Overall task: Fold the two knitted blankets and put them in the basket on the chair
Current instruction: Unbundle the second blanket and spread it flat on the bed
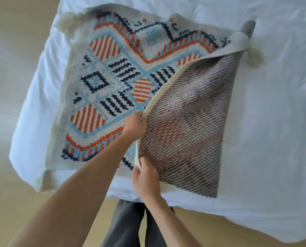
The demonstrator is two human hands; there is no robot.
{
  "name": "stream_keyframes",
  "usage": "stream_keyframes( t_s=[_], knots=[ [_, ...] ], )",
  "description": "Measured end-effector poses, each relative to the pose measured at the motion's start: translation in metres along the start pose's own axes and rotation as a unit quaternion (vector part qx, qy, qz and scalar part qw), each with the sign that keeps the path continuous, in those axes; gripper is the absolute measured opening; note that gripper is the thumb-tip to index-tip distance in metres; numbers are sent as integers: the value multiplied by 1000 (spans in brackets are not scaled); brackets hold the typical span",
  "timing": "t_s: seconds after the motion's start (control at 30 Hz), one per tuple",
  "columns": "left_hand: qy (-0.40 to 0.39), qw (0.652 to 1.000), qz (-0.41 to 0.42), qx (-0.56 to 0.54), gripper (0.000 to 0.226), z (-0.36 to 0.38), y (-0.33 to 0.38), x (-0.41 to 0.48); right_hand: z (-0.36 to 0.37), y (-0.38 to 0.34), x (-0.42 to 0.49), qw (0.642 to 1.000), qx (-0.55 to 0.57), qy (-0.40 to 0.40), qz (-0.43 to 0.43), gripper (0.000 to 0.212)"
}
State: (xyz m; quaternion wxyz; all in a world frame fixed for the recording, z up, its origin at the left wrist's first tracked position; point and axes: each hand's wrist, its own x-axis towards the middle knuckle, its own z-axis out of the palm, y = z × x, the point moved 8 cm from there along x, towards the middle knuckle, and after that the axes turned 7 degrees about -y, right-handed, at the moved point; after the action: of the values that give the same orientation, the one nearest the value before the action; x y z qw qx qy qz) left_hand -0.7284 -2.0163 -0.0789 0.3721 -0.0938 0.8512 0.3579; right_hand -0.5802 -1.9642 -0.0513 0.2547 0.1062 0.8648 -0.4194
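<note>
A knitted blanket [109, 82] with an orange, light-blue and navy pattern on cream lies spread on a white bed [273, 104]. Its right part is turned over, so the dull striped underside [189, 122] faces up. The cream border runs along the turned edge. My left hand [135, 126] grips that border about halfway along. My right hand [146, 179] pinches the same border nearer the bed's front edge. Cream tassels hang at the corners. A second blanket and the basket on the chair are out of view.
The white bed sheet extends far to the right and back. The bed's front edge [220, 209] runs just ahead of my dark trousers [125, 223]. Light wooden floor [33, 202] lies to the left and below.
</note>
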Motion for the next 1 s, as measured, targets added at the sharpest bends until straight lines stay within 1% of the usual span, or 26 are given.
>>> stream_keyframes(
  t_s=[0.13,0.3,0.37,0.43,0.53,0.6,0.7,0.83,1.0],
  knots=[
    [-3,1000,-8,11,20,-17,-18,-3,24,-8,-3,1000,21,-8,11,15],
    [1,1000,2,28,23,-50,-48,2,58,-32,7,999,4,21,31,14],
    [1,999,7,32,30,-70,-66,9,78,-48,14,999,-5,27,37,14],
    [-4,999,13,31,33,-94,-87,14,102,-70,23,999,-13,30,42,13],
    [-23,999,27,24,26,-133,-119,24,146,-104,39,997,10,32,67,8],
    [-23,998,44,31,28,-160,-137,29,176,-124,47,996,25,37,83,3],
    [-31,998,49,29,36,-193,-166,36,210,-148,59,994,12,44,100,7],
    [-60,998,23,7,24,-209,-204,41,243,-162,67,991,-30,23,125,19],
    [-78,996,40,11,23,-205,-220,45,258,-159,68,985,-64,26,160,21]
  ],
)
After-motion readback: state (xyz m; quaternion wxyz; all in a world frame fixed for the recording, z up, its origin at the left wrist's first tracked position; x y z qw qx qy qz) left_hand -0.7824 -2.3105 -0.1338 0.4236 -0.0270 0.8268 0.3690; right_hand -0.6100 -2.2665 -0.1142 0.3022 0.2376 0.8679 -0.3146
